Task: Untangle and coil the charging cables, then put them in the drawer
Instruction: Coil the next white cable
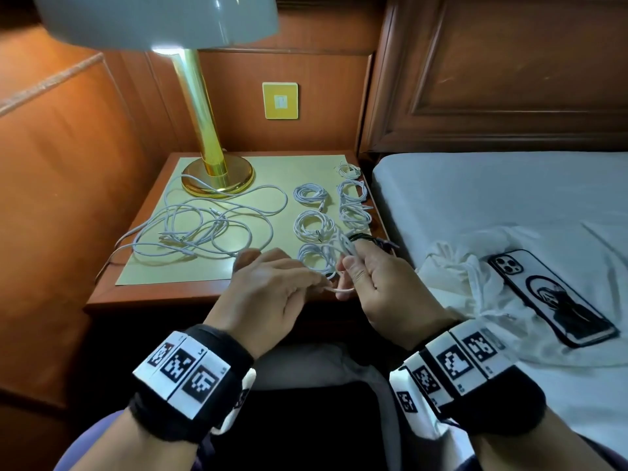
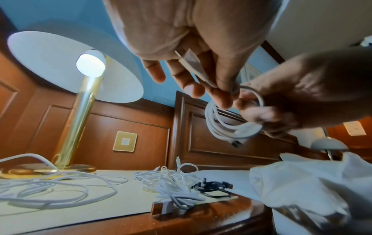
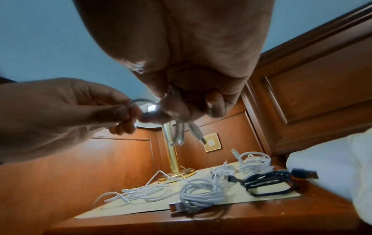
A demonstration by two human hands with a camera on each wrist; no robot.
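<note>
Both hands hold one white charging cable (image 1: pixel 344 289) above the nightstand's front edge. My right hand (image 1: pixel 353 263) grips its coiled loops (image 2: pixel 227 127), whose USB plug hangs down. My left hand (image 1: pixel 316 283) pinches the loose end (image 2: pixel 193 63) between thumb and fingers. A tangle of white cables (image 1: pixel 204 226) sprawls over the left of the yellow mat (image 1: pixel 153 270). Several coiled white cables (image 1: pixel 312 195) lie in two rows on the right, with a coiled black cable (image 3: pixel 267 181) at the mat's near right corner. No drawer shows.
A brass lamp (image 1: pixel 210 158) stands at the back left of the wooden nightstand (image 1: pixel 153 297). To the right is a bed with a white cloth bag (image 1: pixel 458 266) and a phone (image 1: pixel 550 297) lying on it. A headboard and wood panelling rise behind.
</note>
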